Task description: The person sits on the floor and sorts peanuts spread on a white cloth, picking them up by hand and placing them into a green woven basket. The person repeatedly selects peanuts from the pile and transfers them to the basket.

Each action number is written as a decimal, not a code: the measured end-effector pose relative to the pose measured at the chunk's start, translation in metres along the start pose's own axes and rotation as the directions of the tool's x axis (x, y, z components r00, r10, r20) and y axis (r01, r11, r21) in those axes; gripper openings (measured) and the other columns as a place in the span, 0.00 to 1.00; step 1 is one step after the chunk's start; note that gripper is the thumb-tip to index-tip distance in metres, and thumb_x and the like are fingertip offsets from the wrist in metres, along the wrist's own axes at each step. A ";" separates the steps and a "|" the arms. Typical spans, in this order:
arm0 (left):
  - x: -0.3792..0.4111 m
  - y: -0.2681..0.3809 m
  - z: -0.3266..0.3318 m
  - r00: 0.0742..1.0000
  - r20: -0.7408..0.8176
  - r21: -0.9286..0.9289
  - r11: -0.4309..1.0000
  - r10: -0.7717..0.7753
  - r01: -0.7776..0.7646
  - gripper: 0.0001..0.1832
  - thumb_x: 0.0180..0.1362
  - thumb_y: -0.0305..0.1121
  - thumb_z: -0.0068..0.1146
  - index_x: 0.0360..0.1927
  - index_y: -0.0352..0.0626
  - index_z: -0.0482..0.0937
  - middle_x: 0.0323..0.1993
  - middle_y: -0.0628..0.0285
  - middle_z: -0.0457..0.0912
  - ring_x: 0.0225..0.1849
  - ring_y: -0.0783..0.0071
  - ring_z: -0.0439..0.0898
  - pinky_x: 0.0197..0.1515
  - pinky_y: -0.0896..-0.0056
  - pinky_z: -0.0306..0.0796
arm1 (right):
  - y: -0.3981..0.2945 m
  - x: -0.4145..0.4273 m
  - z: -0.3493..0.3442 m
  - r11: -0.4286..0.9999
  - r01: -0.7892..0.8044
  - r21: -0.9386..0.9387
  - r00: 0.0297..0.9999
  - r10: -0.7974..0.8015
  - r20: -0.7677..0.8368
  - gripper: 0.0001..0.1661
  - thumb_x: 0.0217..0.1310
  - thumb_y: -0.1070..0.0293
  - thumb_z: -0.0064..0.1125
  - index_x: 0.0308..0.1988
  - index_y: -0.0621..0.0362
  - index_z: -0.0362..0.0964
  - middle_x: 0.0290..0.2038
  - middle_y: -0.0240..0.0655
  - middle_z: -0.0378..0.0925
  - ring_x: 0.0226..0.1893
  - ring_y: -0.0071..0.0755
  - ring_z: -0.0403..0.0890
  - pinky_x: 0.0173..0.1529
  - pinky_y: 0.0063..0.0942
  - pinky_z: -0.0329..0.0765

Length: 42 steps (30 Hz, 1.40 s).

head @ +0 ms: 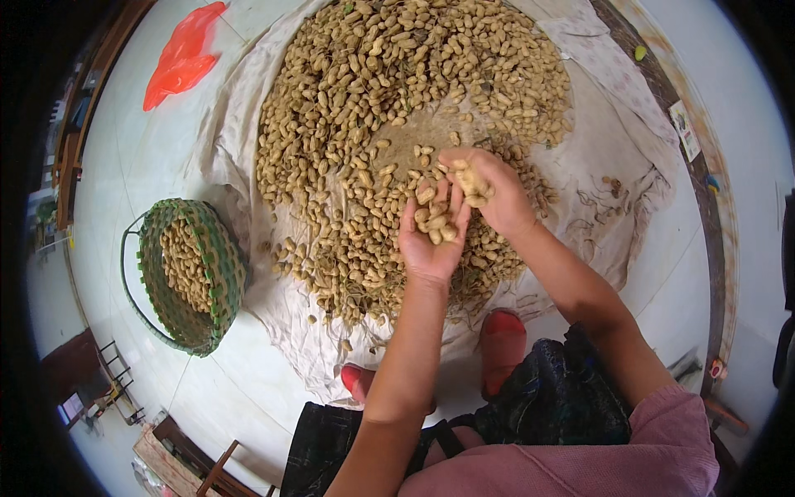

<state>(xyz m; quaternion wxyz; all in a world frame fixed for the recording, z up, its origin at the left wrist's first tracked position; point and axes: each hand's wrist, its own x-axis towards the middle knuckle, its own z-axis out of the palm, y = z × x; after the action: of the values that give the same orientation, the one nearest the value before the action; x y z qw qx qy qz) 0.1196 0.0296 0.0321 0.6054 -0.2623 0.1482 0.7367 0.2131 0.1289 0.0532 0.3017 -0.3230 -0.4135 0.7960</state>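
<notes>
My left hand (pixel 433 256) is cupped palm up and holds several unshelled peanuts (pixel 436 223). Just to its right and slightly farther off, my right hand (pixel 504 192) has more peanuts (pixel 470 183) held against its fingers. Both hands are above a large spread of unshelled peanuts (pixel 348 81), some with thin roots or stems among them. Below the pods lies a pale cloth (pixel 596 118), with a dusty patch of it showing ahead of my hands. What lies directly under my palms is hidden.
On the left, a green woven basket (pixel 230 267) with a hoop handle contains peanuts (pixel 186 267). A red plastic bag (pixel 180 62) rests on the tiled floor (pixel 118 161). Loose roots (pixel 590 211) lie on the cloth at right. My red shoes (pixel 503 348) are close to its near edge.
</notes>
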 end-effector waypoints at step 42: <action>-0.147 0.419 0.000 0.165 0.796 0.372 -0.686 0.582 0.625 0.25 0.60 0.45 0.51 0.57 0.44 0.71 0.57 0.52 0.70 0.61 0.56 0.68 0.57 0.53 0.67 | 0.032 0.028 -0.051 0.507 0.031 -0.861 0.998 -0.069 -0.005 0.11 0.63 0.65 0.53 0.44 0.56 0.74 0.39 0.38 0.80 0.37 0.36 0.80 0.42 0.32 0.74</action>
<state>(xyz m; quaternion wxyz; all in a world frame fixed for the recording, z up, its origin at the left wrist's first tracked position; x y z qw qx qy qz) -0.2682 -0.1832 0.0736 0.2474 -0.2519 -0.9324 -0.0770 0.2282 0.1581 -0.0038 0.1327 -0.4336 -0.7568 0.4708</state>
